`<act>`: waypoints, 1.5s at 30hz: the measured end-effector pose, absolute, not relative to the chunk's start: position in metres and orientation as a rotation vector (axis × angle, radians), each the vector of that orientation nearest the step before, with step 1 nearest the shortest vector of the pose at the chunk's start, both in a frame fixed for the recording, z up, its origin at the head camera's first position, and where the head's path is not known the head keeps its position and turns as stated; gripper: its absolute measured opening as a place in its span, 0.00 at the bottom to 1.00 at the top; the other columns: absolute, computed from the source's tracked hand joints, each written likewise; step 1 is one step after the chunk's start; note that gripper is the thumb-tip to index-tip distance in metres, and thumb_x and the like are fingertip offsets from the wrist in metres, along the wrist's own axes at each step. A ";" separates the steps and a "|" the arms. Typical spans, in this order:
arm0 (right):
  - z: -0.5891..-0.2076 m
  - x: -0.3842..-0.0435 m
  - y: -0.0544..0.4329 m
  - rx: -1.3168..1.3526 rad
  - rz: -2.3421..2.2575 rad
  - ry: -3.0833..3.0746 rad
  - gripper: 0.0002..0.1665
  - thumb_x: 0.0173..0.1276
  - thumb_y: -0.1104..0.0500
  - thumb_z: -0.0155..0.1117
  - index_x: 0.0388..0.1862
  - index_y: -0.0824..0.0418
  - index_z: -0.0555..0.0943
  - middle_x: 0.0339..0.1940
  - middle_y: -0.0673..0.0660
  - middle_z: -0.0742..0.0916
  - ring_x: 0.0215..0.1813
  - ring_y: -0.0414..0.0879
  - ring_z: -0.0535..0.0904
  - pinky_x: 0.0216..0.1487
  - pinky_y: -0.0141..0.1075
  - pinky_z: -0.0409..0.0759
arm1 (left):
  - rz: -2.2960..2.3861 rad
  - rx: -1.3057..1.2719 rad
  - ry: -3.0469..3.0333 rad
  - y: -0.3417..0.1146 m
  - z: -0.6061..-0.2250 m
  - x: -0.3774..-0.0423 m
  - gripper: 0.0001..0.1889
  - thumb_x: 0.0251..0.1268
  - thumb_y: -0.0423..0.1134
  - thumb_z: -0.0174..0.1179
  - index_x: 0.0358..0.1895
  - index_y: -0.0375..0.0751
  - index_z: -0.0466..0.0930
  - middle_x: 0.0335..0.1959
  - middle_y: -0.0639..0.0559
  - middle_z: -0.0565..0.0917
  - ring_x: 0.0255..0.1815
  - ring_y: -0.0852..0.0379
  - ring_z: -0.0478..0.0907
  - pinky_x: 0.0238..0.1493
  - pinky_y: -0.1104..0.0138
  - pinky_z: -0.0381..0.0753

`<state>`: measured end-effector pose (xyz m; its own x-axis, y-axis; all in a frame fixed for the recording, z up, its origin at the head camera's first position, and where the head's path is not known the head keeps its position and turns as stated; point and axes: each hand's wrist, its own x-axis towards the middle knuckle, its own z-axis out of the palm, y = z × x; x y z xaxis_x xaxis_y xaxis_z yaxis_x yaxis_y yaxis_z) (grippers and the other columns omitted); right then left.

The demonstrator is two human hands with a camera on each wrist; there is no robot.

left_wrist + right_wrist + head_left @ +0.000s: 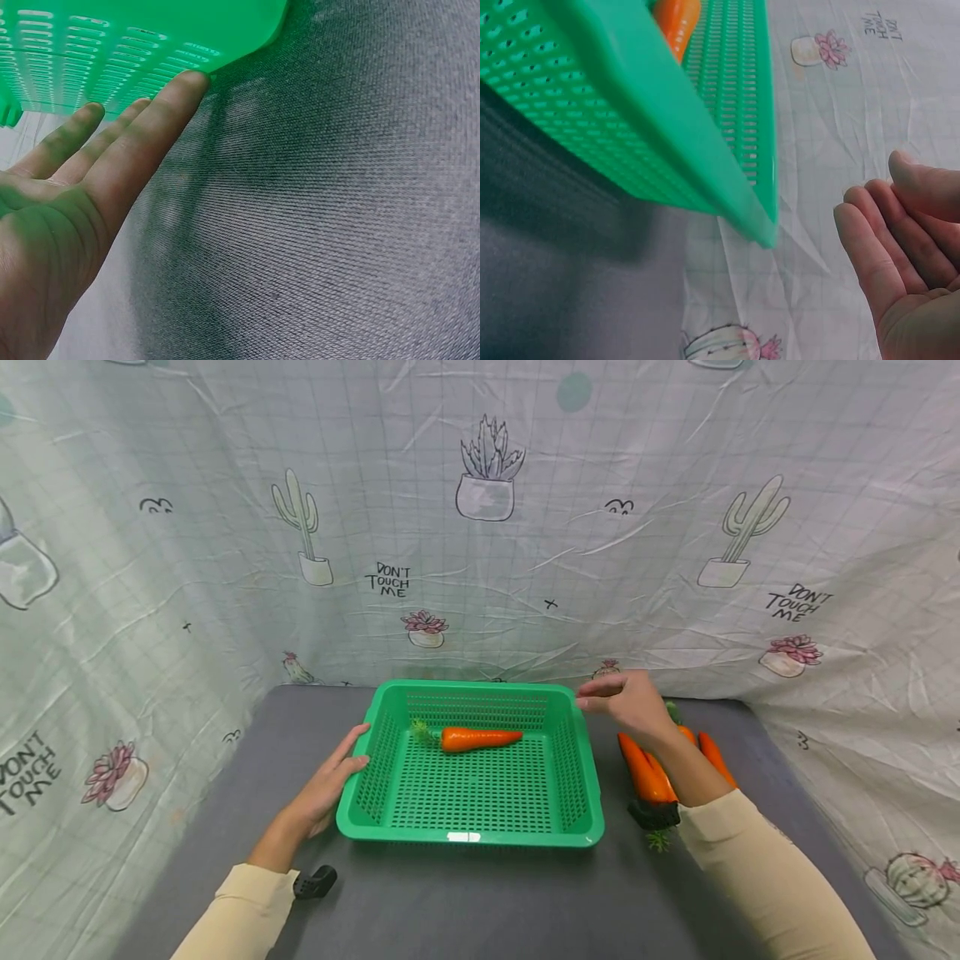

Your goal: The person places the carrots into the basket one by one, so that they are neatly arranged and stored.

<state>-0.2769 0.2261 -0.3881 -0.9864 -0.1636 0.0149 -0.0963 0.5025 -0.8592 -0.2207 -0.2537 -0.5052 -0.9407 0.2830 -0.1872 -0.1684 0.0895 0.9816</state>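
A green plastic basket (525, 839) with slotted walls stands in the middle of the table in the head view. Inside it, towards the back, lies an orange carrot (482, 740) with its leafy top to the left. My left hand (324, 787) is at the basket's left side. In the left wrist view its fingers (142, 150) extend straight up to the slotted wall. Beside the back right corner is my right hand (630, 706), fingers loosely bent. Seen from the right wrist, that palm holds nothing and stands apart from the rim.
Several more carrots (647, 770) lie on the grey table (465, 902) right of the basket, partly hidden behind the right forearm. A cloth (487, 568) printed with cacti hangs behind and along both sides. Black wrist devices (315, 882) sit below both wrists.
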 end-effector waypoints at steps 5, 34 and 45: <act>-0.391 -0.274 0.236 -0.190 -1.518 2.665 0.23 0.70 0.54 0.73 0.59 0.66 0.86 0.64 0.66 0.86 0.67 0.60 0.79 0.69 0.56 0.76 | 1.922 0.095 2.048 -0.252 -0.505 -0.222 0.33 0.86 0.47 0.43 0.85 0.69 0.41 0.81 0.35 0.57 0.61 0.48 0.81 0.53 0.53 0.87; -0.403 -0.268 0.278 -0.072 -1.551 2.651 0.27 0.69 0.50 0.75 0.61 0.66 0.85 0.46 0.43 0.93 0.45 0.31 0.85 0.53 0.31 0.84 | 1.933 0.146 2.034 -0.253 -0.505 -0.222 0.32 0.87 0.48 0.42 0.85 0.68 0.40 0.79 0.31 0.57 0.58 0.47 0.83 0.50 0.51 0.88; -0.413 -0.265 0.289 -0.015 -1.657 2.579 0.29 0.70 0.54 0.74 0.63 0.71 0.82 0.41 0.37 0.91 0.45 0.30 0.85 0.50 0.26 0.84 | 1.930 0.156 2.029 -0.253 -0.503 -0.218 0.33 0.87 0.48 0.42 0.86 0.65 0.39 0.78 0.29 0.57 0.57 0.47 0.83 0.50 0.52 0.88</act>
<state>-0.2651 0.2887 -0.4128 -0.9971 -0.0493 -0.0586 0.0328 0.4167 -0.9084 -0.2181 -0.2530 -0.5035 -0.9377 0.3058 -0.1647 -0.1492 0.0733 0.9861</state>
